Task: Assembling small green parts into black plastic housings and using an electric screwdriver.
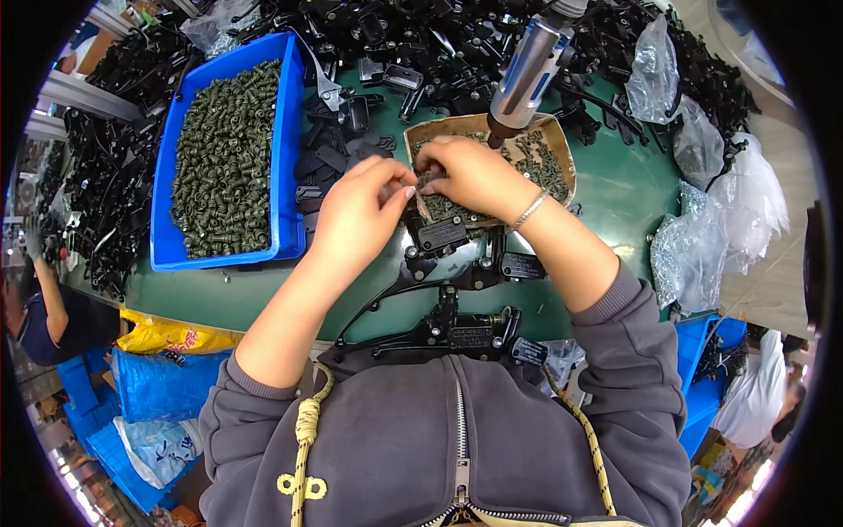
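My left hand (362, 209) is closed in a pinch at the left edge of a shallow cardboard box (569, 171). Whatever lies between its fingertips is too small to make out. Over that same box my right hand (474, 176) has its fingers curled down among small greenish screws (537, 160), and its fingertips are partly hidden. Just below the hands lies a black brake lever assembly (443, 235) with a rectangular reservoir cap. Another black lever assembly (457, 334) rests at the table's near edge, close to my body.
A silver power screwdriver (525, 79) hangs over the box, its tip near my right hand. On the left stands a blue bin (288, 189) of greenish fittings. Black parts (105, 184) pile up along the far and left sides. Clear plastic bags (694, 237) lie at right.
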`<action>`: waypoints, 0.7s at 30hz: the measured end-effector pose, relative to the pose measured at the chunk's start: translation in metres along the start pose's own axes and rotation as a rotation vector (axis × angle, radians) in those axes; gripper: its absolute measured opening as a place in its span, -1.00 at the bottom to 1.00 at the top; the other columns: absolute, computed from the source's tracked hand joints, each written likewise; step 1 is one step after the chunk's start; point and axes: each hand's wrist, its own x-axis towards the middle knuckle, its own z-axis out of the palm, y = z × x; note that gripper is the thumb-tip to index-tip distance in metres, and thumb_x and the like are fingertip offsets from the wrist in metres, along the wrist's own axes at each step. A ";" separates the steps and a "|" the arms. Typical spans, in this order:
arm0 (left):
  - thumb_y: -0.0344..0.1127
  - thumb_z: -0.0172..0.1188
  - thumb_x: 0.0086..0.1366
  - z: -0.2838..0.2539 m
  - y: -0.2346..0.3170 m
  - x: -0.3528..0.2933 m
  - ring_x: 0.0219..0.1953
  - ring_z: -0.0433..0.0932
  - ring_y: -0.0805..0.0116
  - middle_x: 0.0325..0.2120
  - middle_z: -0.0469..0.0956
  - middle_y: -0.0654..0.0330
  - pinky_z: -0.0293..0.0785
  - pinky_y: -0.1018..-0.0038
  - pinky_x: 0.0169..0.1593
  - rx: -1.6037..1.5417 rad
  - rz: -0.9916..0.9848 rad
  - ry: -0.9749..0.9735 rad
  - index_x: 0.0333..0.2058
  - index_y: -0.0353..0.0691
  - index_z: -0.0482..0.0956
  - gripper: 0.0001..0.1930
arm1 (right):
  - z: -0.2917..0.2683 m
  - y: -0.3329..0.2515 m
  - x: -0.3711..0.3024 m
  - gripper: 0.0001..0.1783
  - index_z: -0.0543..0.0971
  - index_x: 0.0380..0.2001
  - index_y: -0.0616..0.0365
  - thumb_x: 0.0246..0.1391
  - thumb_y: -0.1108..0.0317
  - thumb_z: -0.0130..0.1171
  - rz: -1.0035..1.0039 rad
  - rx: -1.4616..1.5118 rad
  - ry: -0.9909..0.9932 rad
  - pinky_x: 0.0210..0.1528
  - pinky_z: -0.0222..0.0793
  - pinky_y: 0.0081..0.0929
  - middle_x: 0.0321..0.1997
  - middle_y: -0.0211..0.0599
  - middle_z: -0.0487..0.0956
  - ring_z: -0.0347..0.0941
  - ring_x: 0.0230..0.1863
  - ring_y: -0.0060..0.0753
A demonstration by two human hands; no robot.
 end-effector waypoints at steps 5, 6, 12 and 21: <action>-0.44 0.29 0.10 0.010 -0.008 0.023 -0.22 0.53 0.26 -0.35 0.53 0.24 0.45 0.37 -0.18 0.361 0.405 0.099 -0.30 -0.18 0.65 -0.85 | -0.010 -0.003 0.007 -0.78 0.59 -0.33 0.20 -0.06 0.37 0.36 0.212 0.028 -0.291 -0.24 0.47 -0.22 -0.46 -0.18 0.60 0.56 -0.35 -0.03; -0.42 0.31 0.09 0.013 -0.008 0.027 -0.17 0.51 0.24 -0.32 0.54 0.25 0.42 0.33 -0.12 0.402 0.394 0.077 -0.30 -0.17 0.65 -0.84 | -0.015 -0.002 0.004 -0.78 0.60 -0.34 0.22 -0.05 0.37 0.37 0.250 0.016 -0.266 -0.25 0.46 -0.24 -0.47 -0.17 0.60 0.55 -0.37 -0.08; -0.32 0.32 0.06 0.019 -0.005 0.045 -0.10 0.49 0.20 -0.28 0.57 0.25 0.31 0.23 0.01 0.650 0.312 -0.113 -0.31 -0.11 0.68 -0.82 | -0.040 -0.006 -0.004 -0.78 0.59 -0.41 0.25 -0.05 0.35 0.40 0.469 0.178 -0.202 -0.27 0.44 -0.32 -0.46 -0.25 0.58 0.52 -0.40 -0.25; -0.27 0.22 0.06 0.030 0.001 0.058 -0.11 0.54 0.19 -0.36 0.64 0.22 0.27 0.24 -0.02 0.697 0.171 -0.186 -0.45 -0.10 0.71 -0.87 | -0.060 -0.061 -0.005 -0.81 0.67 -0.46 0.15 -0.16 0.38 0.50 0.286 0.609 -0.257 0.05 0.31 -0.43 -0.28 -0.40 0.49 0.43 -0.11 -0.39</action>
